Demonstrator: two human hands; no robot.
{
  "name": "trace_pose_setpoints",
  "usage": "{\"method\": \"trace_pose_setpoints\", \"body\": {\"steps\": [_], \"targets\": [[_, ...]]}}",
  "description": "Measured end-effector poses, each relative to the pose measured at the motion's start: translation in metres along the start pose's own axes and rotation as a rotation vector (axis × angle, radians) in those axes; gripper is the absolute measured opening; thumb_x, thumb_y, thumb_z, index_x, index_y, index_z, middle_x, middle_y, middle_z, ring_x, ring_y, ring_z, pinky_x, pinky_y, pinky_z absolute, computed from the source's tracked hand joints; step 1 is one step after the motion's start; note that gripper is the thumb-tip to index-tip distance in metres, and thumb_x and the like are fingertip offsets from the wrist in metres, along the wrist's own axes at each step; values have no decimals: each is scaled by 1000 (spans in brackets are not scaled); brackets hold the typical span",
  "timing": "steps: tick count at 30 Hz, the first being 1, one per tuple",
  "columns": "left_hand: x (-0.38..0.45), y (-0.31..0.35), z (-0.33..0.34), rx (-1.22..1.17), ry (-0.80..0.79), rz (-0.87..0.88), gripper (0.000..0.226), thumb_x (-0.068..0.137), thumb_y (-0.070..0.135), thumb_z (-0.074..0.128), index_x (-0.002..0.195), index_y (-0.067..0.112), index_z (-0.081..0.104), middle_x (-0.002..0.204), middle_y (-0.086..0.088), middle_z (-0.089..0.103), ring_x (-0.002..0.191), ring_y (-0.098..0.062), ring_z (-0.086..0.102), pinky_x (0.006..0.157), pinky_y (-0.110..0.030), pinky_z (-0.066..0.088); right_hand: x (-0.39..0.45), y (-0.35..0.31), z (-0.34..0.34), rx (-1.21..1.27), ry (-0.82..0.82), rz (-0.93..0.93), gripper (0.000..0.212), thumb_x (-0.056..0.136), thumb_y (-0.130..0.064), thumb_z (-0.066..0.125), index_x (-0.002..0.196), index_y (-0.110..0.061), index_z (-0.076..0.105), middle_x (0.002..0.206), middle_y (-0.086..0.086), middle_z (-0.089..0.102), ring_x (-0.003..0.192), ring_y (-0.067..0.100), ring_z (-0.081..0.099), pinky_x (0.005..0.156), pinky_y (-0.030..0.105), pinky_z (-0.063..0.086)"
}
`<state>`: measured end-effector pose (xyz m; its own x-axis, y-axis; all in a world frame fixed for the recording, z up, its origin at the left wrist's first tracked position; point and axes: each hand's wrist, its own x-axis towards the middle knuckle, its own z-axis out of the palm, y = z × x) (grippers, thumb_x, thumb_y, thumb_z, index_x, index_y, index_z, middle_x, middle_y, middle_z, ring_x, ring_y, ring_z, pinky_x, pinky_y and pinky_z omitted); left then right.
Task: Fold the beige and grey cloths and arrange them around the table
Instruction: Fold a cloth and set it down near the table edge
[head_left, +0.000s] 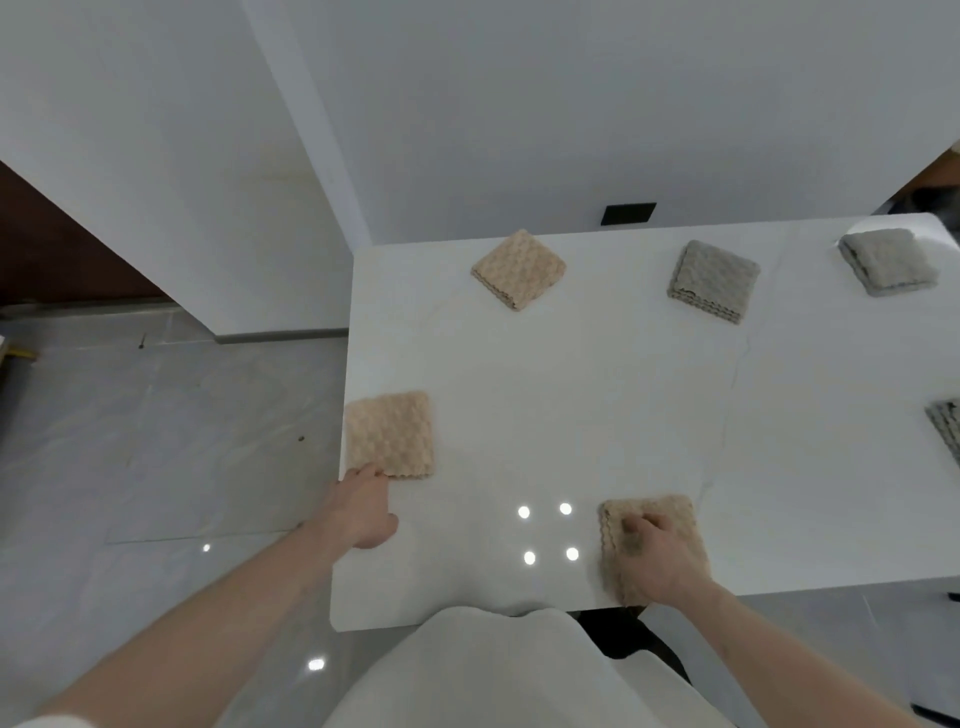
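Bare forearms, a white garment (498, 675) over the torso.
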<state>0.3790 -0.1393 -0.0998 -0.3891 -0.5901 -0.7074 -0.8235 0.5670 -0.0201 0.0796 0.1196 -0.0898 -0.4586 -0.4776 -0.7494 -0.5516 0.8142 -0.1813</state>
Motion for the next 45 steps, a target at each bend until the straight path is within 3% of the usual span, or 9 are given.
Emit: {"method": "trace_pose_setpoints", "body": {"steps": [4,7,10,15,24,34,38,42,45], "targets": [[-1,0,-19,75,-79,-1,33,90,28,50,120,15,57,128,-3,53,106,-23,53,80,-33,44,4,-2,-1,-15,5,13,48,91,-31,43,138,-22,52,145,3,50,112,20,60,85,27,44],[1,3,-35,98,-79,1,30,90,25,48,113,12,64,118,-5,53,104,-26,55,77,-35,44,8,-3,-6,-38,49,49,46,89,-34,38,128,-23,59,136,4,55,109,19,57,91,31,48],[13,10,-53,-34,31,37,35,89,29,49,117,17,67,127,-4,54,112,-28,58,86,-39,49,11,-14,-22,-34,109,17,50,89,-39,46,136,-23,53,141,6,43,119,24,53,102,34,45],[46,38,-94,-279,129,115,54,92,35,57,144,21,48,153,2,32,136,-24,41,111,-36,39,35,-50,-60,54,135,-113,60,85,-29,59,143,-22,45,148,4,28,122,27,53,96,37,51],[103,100,-144,-387,176,149,65,91,37,59,151,25,37,162,1,17,145,-27,27,115,-39,35,119,-113,-144,18,206,-297,71,88,-28,59,153,-25,31,161,2,12,135,30,41,98,38,48],[171,105,-165,-466,141,88,68,95,36,55,157,29,27,165,2,9,148,-26,22,117,-39,32,250,-169,-214,59,194,-366,77,89,-30,62,156,-32,24,166,6,4,145,34,29,109,44,41],[198,108,-168,-519,141,86,67,94,33,55,156,31,29,166,4,9,149,-26,21,116,-37,31,292,-187,-228,184,138,-412,76,85,-27,66,153,-35,34,164,6,11,149,28,26,117,41,32],[222,113,-173,-646,138,71,64,93,31,56,152,38,35,166,8,10,151,-22,21,119,-36,28,319,-197,-231,373,89,-394,77,72,-34,69,146,-28,48,152,0,35,144,21,35,119,40,32],[236,118,-181,-756,125,54,64,91,32,58,151,40,37,167,6,12,151,-21,23,120,-40,30,322,-196,-223,323,90,-392,69,79,-16,69,145,-24,51,147,3,41,137,22,41,118,33,32]]}}
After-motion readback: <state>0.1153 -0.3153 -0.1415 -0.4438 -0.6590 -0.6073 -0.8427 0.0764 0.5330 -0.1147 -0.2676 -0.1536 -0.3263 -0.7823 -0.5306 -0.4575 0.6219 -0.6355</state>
